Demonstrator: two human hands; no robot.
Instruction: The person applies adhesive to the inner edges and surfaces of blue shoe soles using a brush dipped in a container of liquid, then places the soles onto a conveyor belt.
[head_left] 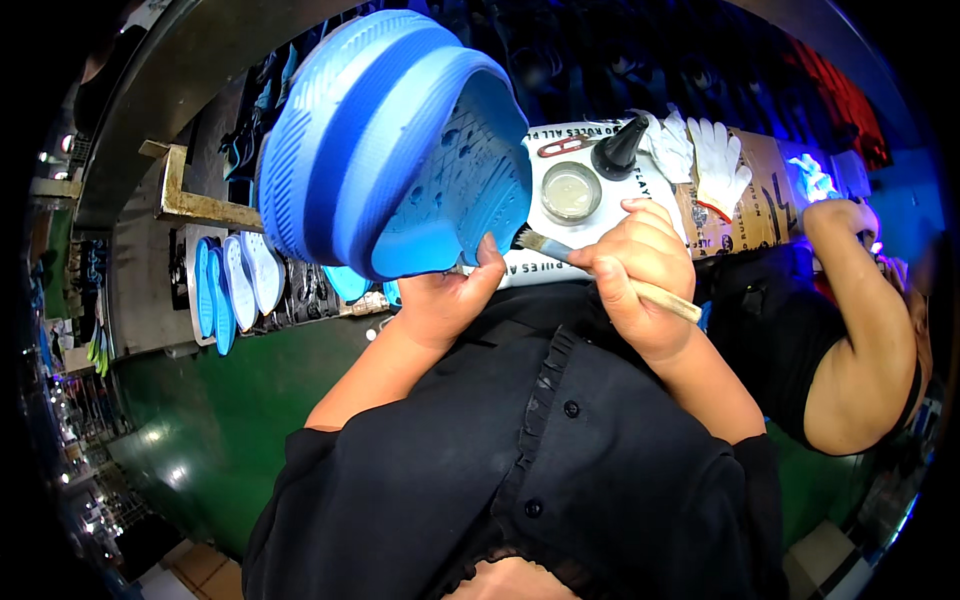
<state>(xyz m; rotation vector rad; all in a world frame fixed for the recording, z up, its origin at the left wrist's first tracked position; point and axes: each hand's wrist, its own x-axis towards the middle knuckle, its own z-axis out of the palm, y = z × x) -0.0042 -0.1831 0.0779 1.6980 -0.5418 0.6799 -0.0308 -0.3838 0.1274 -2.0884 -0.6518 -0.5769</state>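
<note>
A blue foam clog (345, 150) is held up at the upper left, its opening turned toward the right and its perforated inside showing. My left hand (455, 295) grips its lower edge, with the thumb up on the rim and the other fingers hidden behind or under it. In my right hand (645, 275) is a flat paintbrush (668, 302) with a pale wooden handle. The brush's dark-tipped bristles point left, close to the clog's lower right edge; I cannot tell if they touch. Just beyond the brush stands a round glass jar (571, 192) of whitish liquid.
Behind the jar are a black cone-tipped bottle (621, 146) and red-handled snips (563, 147) on a white printed sheet (545, 222). White gloves (716, 165) lie on cardboard (770, 195). Blue and white soles (238, 280) rest at the left. A co-worker's bent arm (865, 330) is at the right.
</note>
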